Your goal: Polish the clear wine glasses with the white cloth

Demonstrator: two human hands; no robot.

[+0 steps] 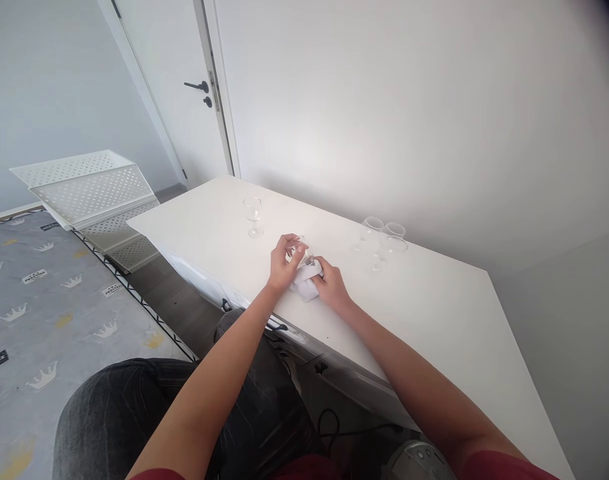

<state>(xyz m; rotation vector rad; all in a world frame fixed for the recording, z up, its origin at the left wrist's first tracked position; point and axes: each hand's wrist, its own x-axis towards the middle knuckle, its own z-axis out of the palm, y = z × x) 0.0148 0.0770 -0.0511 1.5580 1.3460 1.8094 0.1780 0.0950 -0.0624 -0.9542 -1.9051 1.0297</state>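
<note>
Over the front part of the white table, my left hand (pixel 285 261) is closed round a clear stemmed glass (pixel 303 244), which is partly covered by the fingers. My right hand (pixel 331 283) grips a white cloth (pixel 307 283) that is bunched against the lower part of this glass. How far the cloth wraps the stem or foot is hidden. Further back on the left, another stemmed glass (pixel 253 211) stands upright, apart from both hands. To the right of my hands, several more clear glasses (pixel 373 230) stand close together.
The white table (pixel 434 313) runs along the wall. At left are a white perforated metal rack (pixel 91 190) and a grey mattress with crown prints (pixel 59 300). A door with a black handle (pixel 198 87) is behind. Below the table edge lies a black cable (pixel 344 433).
</note>
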